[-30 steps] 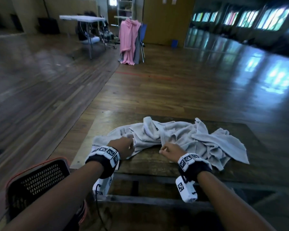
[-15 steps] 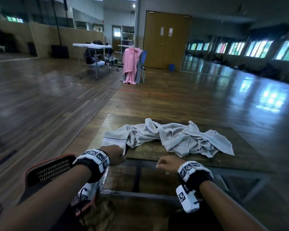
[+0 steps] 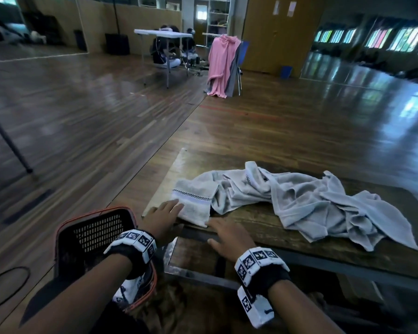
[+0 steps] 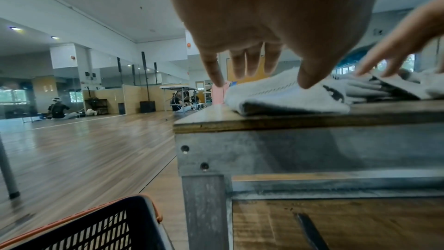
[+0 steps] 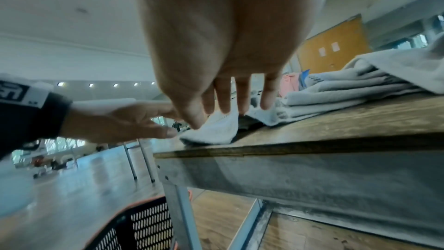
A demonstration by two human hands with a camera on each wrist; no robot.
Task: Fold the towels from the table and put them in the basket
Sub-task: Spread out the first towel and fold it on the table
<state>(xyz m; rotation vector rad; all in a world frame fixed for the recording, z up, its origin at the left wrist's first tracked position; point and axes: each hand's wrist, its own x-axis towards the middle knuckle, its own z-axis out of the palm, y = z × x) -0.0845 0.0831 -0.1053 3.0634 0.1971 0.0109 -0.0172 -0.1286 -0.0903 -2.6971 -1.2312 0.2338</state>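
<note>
A crumpled heap of grey towels [image 3: 299,201] lies across the wooden table [image 3: 263,227]. One towel's banded end [image 3: 193,203] is spread flat at the table's near left corner. My left hand [image 3: 165,210] rests with straight fingers on that end's left edge; its thumb [image 4: 307,81] touches the cloth [image 4: 283,98]. Just right of the same end, my right hand [image 3: 223,231] lies flat at the table's near edge, its fingers [image 5: 225,100] straight and reaching the towel [image 5: 216,130]. The black basket [image 3: 94,237] with an orange rim stands on the floor, left of the table.
The table's metal frame [image 4: 312,149] and leg [image 5: 177,206] drop right beside the basket [image 4: 96,227]. A thin pole [image 3: 7,143] slants at far left. Far back are a white table with seated people [image 3: 164,49] and a chair draped in pink cloth [image 3: 220,63].
Both hands were fists gripping the towel's near edge and pulling it toward me. Now they have let go and lie open, flat on the spread towel end at the table's corner.
</note>
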